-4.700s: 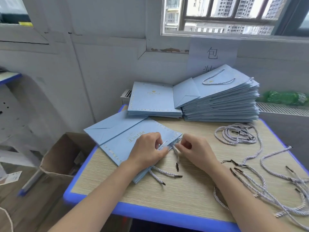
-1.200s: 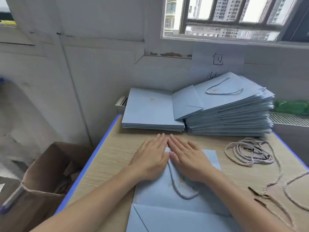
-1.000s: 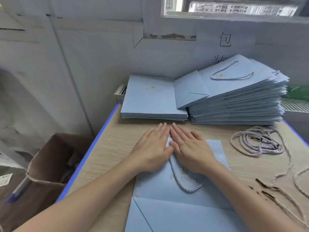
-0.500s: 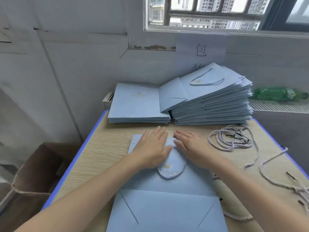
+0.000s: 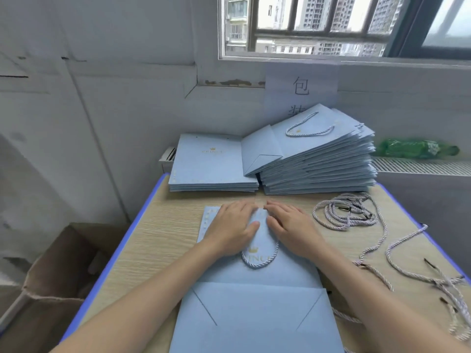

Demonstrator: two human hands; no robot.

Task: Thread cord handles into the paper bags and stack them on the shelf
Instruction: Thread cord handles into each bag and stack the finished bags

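A flat light-blue paper bag (image 5: 254,301) lies on the table in front of me, its folded bottom nearest me. A grey twisted cord handle (image 5: 260,261) loops out over its printed face. My left hand (image 5: 233,231) and my right hand (image 5: 290,229) press flat on the bag's far end, side by side, fingers straight. A tall stack of bags with handles (image 5: 316,164) stands at the back right. A low stack of bags without handles (image 5: 211,164) lies at the back left. Loose cords (image 5: 349,212) sit in a coil to the right.
The wooden table has a blue edge (image 5: 119,250). More loose cords (image 5: 407,271) trail along its right side. An open cardboard box (image 5: 58,273) stands on the floor at left. A green bottle (image 5: 413,149) lies on the radiator ledge behind the stacks.
The bag was turned from lying askew with me threading cord ends to lying flat in front of me. Both hands now press its far end. The view has shifted a little.
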